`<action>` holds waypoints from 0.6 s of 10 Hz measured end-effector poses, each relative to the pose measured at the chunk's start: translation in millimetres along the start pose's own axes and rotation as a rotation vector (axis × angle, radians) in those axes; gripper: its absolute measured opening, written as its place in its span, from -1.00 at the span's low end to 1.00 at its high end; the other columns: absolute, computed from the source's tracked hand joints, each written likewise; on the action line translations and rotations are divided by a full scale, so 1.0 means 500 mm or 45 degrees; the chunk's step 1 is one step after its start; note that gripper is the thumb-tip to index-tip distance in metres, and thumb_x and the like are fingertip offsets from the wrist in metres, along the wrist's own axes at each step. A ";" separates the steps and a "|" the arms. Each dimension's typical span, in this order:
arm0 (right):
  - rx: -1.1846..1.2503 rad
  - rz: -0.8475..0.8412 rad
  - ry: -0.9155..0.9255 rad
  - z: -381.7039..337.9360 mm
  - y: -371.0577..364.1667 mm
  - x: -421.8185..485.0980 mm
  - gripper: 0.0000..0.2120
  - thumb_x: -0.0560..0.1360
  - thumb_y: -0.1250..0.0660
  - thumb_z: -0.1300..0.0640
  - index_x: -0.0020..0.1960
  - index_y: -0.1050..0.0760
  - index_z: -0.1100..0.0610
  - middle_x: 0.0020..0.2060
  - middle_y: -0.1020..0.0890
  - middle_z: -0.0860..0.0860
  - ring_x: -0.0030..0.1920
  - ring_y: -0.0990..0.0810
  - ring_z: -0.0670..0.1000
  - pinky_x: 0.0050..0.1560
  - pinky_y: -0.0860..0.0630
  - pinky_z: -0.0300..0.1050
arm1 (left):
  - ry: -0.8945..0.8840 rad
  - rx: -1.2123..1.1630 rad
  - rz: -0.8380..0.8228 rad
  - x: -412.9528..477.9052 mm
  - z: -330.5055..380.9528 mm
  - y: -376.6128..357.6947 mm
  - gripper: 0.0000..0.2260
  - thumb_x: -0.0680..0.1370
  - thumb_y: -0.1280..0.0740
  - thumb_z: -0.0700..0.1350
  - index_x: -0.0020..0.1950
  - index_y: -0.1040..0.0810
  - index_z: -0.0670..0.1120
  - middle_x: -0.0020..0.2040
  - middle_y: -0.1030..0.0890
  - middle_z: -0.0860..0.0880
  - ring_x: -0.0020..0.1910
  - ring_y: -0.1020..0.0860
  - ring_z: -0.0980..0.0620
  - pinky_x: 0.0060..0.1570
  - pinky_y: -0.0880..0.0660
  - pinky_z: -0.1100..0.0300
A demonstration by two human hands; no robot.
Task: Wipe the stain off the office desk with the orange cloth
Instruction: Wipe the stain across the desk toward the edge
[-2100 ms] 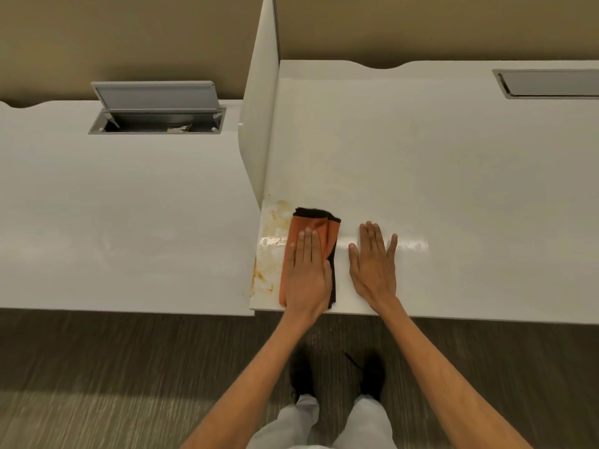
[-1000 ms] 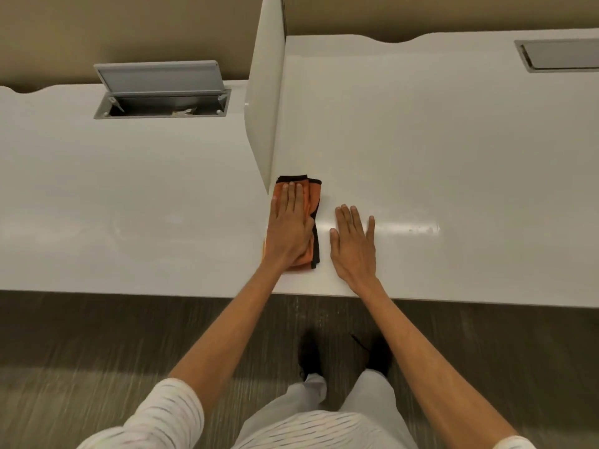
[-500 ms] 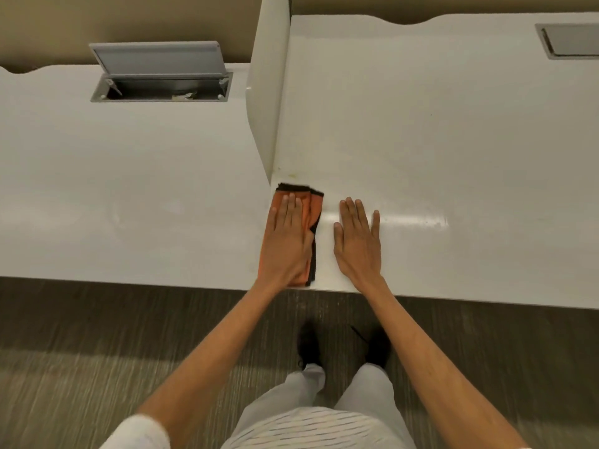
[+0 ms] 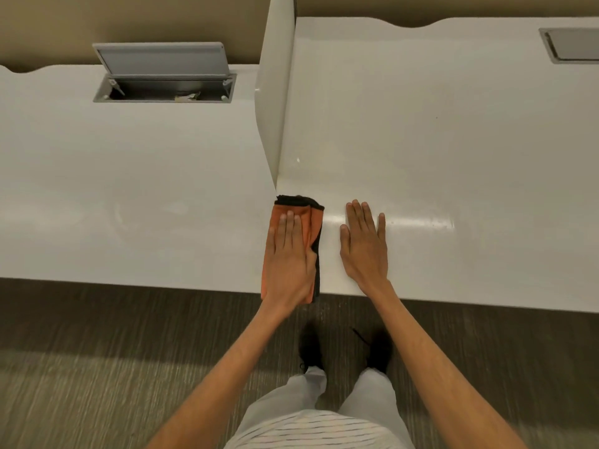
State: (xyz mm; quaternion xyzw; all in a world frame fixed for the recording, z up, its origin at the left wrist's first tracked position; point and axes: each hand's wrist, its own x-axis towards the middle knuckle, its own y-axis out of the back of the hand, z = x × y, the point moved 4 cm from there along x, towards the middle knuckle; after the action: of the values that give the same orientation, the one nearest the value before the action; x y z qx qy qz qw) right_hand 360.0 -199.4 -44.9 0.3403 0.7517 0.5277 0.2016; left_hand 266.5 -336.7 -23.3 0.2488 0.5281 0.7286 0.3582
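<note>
Head view: orange cloth (image 4: 312,222) mostly hidden under flat left hand (image 4: 289,258).

I see the desk (image 4: 421,157) stretching ahead and to the right, with a divider panel (image 4: 274,92) standing upright along its left edge. Left of the panel lies a second desktop (image 4: 129,189), and a cable hatch (image 4: 165,85) sits in its far part with the lid raised. Another hatch (image 4: 570,45) lies at the far right. At the near edge, just in front of the panel's end, the cloth (image 4: 311,218) lies under my left hand (image 4: 290,264), its near end seemingly overhanging the edge. My right hand (image 4: 364,251) rests flat just right of it.
</note>
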 end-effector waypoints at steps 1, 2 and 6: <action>0.002 0.004 -0.006 0.000 -0.001 0.001 -0.52 0.68 0.04 0.04 0.57 -0.08 0.12 0.55 -0.19 0.03 0.57 -0.05 -0.03 0.57 0.18 0.05 | -0.010 0.022 -0.045 0.039 -0.002 0.003 -0.42 0.62 0.10 0.03 0.59 0.00 -0.22 0.60 -0.08 -0.20 0.60 -0.01 -0.09 0.58 0.02 -0.03; 0.002 0.001 -0.007 -0.002 0.001 0.001 -0.53 0.68 0.05 0.04 0.57 -0.09 0.13 0.55 -0.19 0.03 0.57 -0.05 -0.03 0.57 0.17 0.05 | -0.054 0.072 -0.043 0.141 0.000 0.012 -0.45 0.67 0.08 0.02 0.58 -0.03 -0.25 0.59 -0.11 -0.23 0.59 -0.04 -0.12 0.57 0.02 -0.04; 0.014 0.003 0.014 -0.001 0.000 0.001 -0.53 0.68 0.04 0.04 0.57 -0.09 0.12 0.55 -0.19 0.04 0.56 -0.06 -0.02 0.57 0.16 0.03 | 0.027 -0.046 -0.049 0.224 -0.005 0.020 -0.44 0.68 -0.03 0.02 0.59 0.03 -0.22 0.61 -0.01 -0.20 0.60 0.03 -0.10 0.57 0.11 -0.02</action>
State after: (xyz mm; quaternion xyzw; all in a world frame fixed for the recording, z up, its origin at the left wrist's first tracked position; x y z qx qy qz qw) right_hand 359.4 -199.4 -44.5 0.3395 0.7553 0.5256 0.1951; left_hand 192.9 -252.1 -16.5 0.2243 0.5233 0.7337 0.3709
